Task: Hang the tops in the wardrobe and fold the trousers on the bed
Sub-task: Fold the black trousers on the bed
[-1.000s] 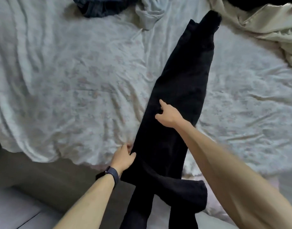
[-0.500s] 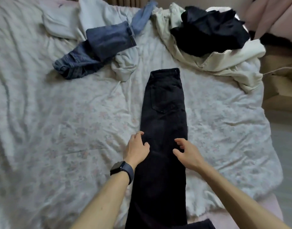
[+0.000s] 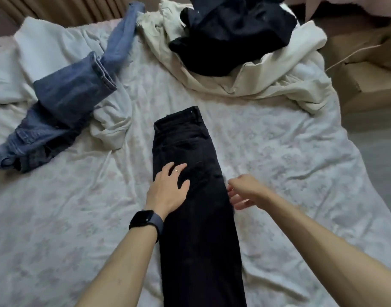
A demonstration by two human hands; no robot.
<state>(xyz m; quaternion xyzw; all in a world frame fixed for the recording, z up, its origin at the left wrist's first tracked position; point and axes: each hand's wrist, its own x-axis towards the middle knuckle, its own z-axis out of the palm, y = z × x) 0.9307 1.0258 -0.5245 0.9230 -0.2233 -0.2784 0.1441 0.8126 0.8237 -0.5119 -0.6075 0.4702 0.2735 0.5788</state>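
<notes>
The black denim trousers [image 3: 201, 240], doubled leg on leg, lie along the middle of the white floral-sheeted bed [image 3: 79, 218], waistband toward its far edge. We should smooth outward before folding: our left grip [image 3: 168, 191] presses flat-palmed by the pocket, and our right grip [image 3: 247, 190] hangs loose and empty beside the seam. Half a second ago the right one touched the cloth.

1 view only, from the wide-angle camera on my head. It faces forward and steeply down onto the bed [image 3: 57, 218], close enough that my left hand [image 3: 166, 191] and right hand [image 3: 245, 191] sit mid-frame. Beyond the hands, the bed's far end nears the top edge.
</notes>
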